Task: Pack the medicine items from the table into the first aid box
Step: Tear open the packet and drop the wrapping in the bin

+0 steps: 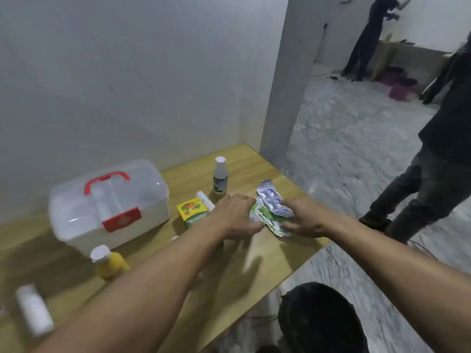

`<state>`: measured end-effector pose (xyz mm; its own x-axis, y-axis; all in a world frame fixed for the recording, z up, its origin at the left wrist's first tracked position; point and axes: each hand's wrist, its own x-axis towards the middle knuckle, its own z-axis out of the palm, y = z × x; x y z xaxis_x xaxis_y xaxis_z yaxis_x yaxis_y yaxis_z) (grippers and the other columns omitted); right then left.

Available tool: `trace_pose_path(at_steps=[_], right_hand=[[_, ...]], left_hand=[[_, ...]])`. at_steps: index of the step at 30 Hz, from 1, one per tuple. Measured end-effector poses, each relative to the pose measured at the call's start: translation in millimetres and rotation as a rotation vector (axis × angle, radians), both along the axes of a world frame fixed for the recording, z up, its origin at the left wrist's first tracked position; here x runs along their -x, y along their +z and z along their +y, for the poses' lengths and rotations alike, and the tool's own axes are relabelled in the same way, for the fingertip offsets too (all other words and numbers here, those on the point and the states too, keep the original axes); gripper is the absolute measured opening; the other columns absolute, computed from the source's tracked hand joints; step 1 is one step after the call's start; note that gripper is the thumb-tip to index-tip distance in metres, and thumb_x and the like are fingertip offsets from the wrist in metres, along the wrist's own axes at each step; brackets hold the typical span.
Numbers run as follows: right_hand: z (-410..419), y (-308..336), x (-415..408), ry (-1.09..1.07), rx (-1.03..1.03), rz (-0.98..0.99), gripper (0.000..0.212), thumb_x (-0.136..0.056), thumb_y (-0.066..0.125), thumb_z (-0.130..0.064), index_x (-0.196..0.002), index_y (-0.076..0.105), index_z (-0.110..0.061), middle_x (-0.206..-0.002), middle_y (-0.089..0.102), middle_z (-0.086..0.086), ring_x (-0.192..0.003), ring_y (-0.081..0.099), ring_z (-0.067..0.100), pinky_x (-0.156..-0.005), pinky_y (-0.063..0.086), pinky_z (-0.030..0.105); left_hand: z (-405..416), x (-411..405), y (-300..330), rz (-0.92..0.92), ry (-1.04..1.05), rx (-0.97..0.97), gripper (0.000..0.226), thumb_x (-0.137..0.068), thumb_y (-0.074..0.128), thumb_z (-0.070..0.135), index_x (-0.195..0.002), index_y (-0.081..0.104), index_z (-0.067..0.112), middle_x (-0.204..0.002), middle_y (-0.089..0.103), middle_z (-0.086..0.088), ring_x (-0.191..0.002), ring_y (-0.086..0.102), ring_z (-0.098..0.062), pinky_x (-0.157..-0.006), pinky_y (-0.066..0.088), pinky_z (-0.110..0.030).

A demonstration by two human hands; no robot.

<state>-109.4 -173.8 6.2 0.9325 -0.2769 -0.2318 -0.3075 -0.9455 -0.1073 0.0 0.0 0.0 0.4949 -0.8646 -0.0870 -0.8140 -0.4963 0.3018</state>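
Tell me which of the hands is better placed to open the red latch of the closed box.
Left. The left hand is on the side of the first aid box, nearer its red latch. The right hand lies farther away, on the blister packs.

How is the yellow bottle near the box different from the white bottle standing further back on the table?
The yellow bottle has a yellow body and leans to one side; the white bottle is pale with a dark label and stands upright. The yellow bottle sits in front of the first aid box, nearer the camera; the white bottle stands further back, beyond the hands. The yellow one looks squat, the white one slimmer. Both have white caps and stand on the wooden table.
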Motion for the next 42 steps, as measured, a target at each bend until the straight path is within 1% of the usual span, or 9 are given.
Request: trace_pose_path(at_steps=[5, 8, 12, 18, 21, 23, 29, 37, 42], right_hand=[[-22, -19, -1, -0.033, 0.003, -0.042, 0.064, -0.079, 0.063, -0.037, -0.137, 0.046, -0.017, -0.137, 0.054, 0.009, -0.125, 0.049, 0.028, -0.100, 0.043, 0.037], [-36, -27, -3, -0.029, 0.006, -0.100, 0.053, -0.070, 0.062, -0.033, -0.122, 0.057, -0.024, -0.118, 0.065, 0.006, -0.107, 0.059, 0.028, -0.082, 0.049, 0.034], [-45, -40, -5, 0.022, -0.038, -0.165, 0.022, -0.073, 0.060, -0.018, -0.094, 0.067, -0.017, -0.085, 0.068, 0.008, -0.080, 0.058, 0.031, -0.066, 0.046, 0.036], [-50, -53, 8, 0.001, -0.028, -0.356, 0.022, -0.087, 0.061, -0.024, -0.104, 0.074, -0.024, -0.102, 0.073, 0.008, -0.097, 0.063, 0.031, -0.079, 0.052, 0.038], [-57, -52, 21, -0.018, -0.031, -0.418, 0.022, -0.088, 0.060, -0.023, -0.105, 0.074, -0.023, -0.104, 0.073, 0.008, -0.097, 0.064, 0.032, -0.077, 0.049, 0.034], [-63, -53, 32, -0.025, -0.002, -0.430, 0.022, -0.089, 0.058, -0.022, -0.105, 0.074, -0.022, -0.104, 0.073, 0.009, -0.097, 0.063, 0.033, -0.074, 0.047, 0.034], [-90, -60, 78, -0.144, 0.021, -0.541, 0.013, -0.082, 0.060, -0.018, -0.087, 0.071, -0.013, -0.085, 0.070, 0.016, -0.081, 0.063, 0.038, -0.064, 0.051, 0.036], [-120, -75, 159, -0.294, 0.042, -0.640, 0.011, -0.084, 0.059, -0.016, -0.080, 0.067, -0.009, -0.069, 0.067, 0.015, -0.065, 0.058, 0.038, -0.055, 0.046, 0.037], [-126, -86, 203, -0.379, 0.013, -0.673, 0.010, -0.083, 0.059, -0.013, -0.081, 0.069, -0.010, -0.061, 0.064, 0.009, -0.056, 0.056, 0.030, -0.055, 0.050, 0.038]], left_hand=[[-28, -1, -29, -0.078, -0.046, 0.053, 0.055, -0.078, 0.055, 0.052, -0.112, 0.063, 0.010, -0.115, 0.066, -0.009, -0.112, 0.055, -0.028, -0.093, 0.041, -0.038], [-43, -2, -38, -0.137, -0.074, 0.079, 0.041, -0.075, 0.057, 0.051, -0.086, 0.062, 0.012, -0.095, 0.066, -0.008, -0.095, 0.055, -0.028, -0.075, 0.035, -0.034], [-56, 5, -45, -0.160, -0.058, 0.033, 0.035, -0.072, 0.061, 0.050, -0.069, 0.049, 0.018, -0.084, 0.062, -0.006, -0.078, 0.047, -0.024, -0.068, 0.028, -0.033], [-67, 14, -56, -0.110, 0.016, 0.016, 0.020, -0.065, 0.056, 0.035, -0.075, 0.056, 0.018, -0.082, 0.060, -0.002, -0.079, 0.059, -0.027, -0.069, 0.051, -0.038], [-72, 25, -51, -0.100, 0.006, -0.020, 0.030, -0.065, 0.054, 0.042, -0.086, 0.061, 0.021, -0.092, 0.062, 0.000, -0.088, 0.062, -0.026, -0.075, 0.052, -0.038], [-77, 32, -45, -0.093, -0.024, -0.078, 0.045, -0.068, 0.060, 0.046, -0.108, 0.061, 0.024, -0.110, 0.060, 0.002, -0.101, 0.061, -0.024, -0.085, 0.051, -0.036], [-93, 48, -38, -0.057, -0.132, -0.235, 0.063, -0.077, 0.070, 0.024, -0.136, 0.051, 0.023, -0.136, 0.039, -0.004, -0.127, 0.043, -0.024, -0.103, 0.043, -0.036], [-113, 67, -58, -0.318, -0.242, -0.094, 0.041, -0.088, 0.054, 0.030, -0.128, 0.059, 0.028, -0.126, 0.061, 0.000, -0.117, 0.050, -0.024, -0.095, 0.040, -0.035], [-131, 101, -62, -0.581, -0.297, 0.032, 0.017, -0.096, 0.044, 0.019, -0.099, 0.059, 0.011, -0.101, 0.066, -0.008, -0.101, 0.057, -0.030, -0.077, 0.040, -0.037]])
